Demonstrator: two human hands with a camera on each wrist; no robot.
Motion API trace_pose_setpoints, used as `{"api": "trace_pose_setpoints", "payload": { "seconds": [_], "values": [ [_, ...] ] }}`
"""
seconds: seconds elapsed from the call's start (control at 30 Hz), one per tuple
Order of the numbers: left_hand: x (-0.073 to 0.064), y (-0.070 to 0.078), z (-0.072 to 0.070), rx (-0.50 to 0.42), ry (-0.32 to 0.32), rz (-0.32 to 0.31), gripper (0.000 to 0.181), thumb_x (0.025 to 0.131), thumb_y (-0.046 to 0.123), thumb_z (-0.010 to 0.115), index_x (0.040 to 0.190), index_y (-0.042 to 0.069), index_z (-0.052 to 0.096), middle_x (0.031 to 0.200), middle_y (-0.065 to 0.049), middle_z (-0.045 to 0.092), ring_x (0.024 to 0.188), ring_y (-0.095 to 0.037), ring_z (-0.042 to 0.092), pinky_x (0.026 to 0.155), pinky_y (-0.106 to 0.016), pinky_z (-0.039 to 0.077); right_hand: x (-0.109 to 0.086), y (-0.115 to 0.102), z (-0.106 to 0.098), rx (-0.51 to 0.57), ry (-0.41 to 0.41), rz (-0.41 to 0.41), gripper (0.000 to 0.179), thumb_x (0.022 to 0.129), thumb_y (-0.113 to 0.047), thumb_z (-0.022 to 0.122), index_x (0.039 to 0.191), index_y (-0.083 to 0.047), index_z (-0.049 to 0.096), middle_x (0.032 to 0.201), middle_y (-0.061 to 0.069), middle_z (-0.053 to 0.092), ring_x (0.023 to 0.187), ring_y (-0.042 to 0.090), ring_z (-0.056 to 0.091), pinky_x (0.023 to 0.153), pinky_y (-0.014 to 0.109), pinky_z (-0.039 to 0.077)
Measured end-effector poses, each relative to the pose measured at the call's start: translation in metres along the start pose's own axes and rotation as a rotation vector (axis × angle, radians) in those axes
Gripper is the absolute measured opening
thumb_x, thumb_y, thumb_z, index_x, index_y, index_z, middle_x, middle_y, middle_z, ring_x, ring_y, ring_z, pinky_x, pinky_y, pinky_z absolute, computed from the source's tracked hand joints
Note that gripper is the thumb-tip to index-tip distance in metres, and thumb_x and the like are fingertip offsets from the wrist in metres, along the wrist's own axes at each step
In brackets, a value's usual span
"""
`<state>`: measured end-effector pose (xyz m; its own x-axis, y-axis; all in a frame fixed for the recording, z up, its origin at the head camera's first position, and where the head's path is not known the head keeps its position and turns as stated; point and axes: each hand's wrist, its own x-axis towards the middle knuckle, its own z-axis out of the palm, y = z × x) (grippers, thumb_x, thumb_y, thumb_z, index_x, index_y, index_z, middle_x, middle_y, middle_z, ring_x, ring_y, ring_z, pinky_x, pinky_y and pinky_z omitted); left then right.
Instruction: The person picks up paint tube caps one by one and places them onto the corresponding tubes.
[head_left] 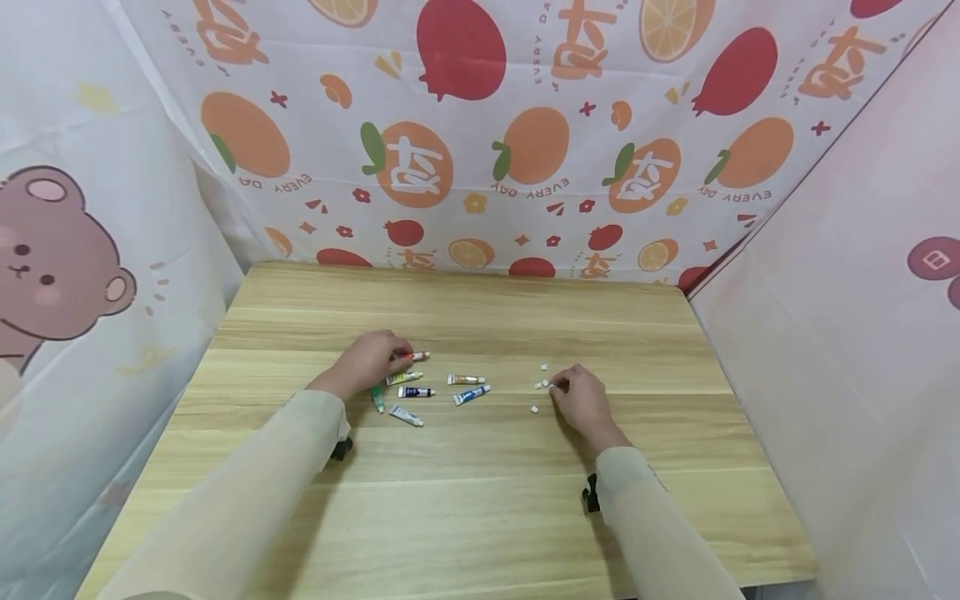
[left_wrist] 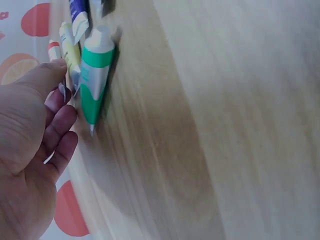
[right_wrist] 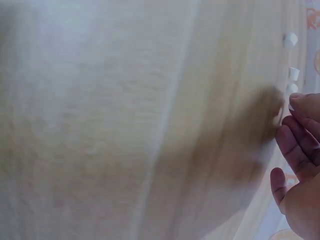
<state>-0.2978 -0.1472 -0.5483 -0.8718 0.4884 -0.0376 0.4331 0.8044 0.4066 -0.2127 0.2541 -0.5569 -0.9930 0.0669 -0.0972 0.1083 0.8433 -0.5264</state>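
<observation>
On the table (head_left: 465,508), the left hand (head_left: 370,363) pinches a red tube (head_left: 417,357), presumably light and squeezable, best held near its stiffer cap end; the right hand (head_left: 584,400), fingertips close together, touches or nears white cubes (head_left: 534,409), grip unclear.

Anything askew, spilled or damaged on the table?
One mild oddity: the small green-and-silver tube points its cap toward the near edge of the pale wood-grain table, while the other small coloured tubes point theirs roughly rightward. No spill or damage shows.
</observation>
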Motion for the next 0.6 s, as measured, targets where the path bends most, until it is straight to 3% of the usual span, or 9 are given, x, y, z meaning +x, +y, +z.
{"api": "trace_pose_setpoints", "payload": {
  "seconds": [0.3,0.6],
  "values": [
    [-0.005,0.000,-0.008,-0.026,-0.017,-0.045,0.020,0.105,0.029,0.074,0.113,0.012,0.081,0.095,-0.001,0.078,0.080,-0.013,0.065,0.073,-0.032,0.055,0.002,0.000,-0.009,0.102,0.004,0.022,0.013,0.102,-0.017,0.075,0.112,-0.010,0.078,0.103,0.006,0.078,0.093,0.020,0.070,0.086,0.038,0.061],
    [-0.009,0.007,-0.015,-0.011,0.005,-0.040,0.020,0.104,0.030,0.075,0.113,0.013,0.080,0.097,-0.001,0.080,0.082,-0.013,0.067,0.077,-0.036,0.058,0.002,-0.015,-0.017,0.145,0.037,0.003,0.006,0.101,-0.013,0.076,0.105,-0.009,0.076,0.099,0.007,0.076,0.088,0.019,0.067,0.078,0.032,0.057]
  ]
}}
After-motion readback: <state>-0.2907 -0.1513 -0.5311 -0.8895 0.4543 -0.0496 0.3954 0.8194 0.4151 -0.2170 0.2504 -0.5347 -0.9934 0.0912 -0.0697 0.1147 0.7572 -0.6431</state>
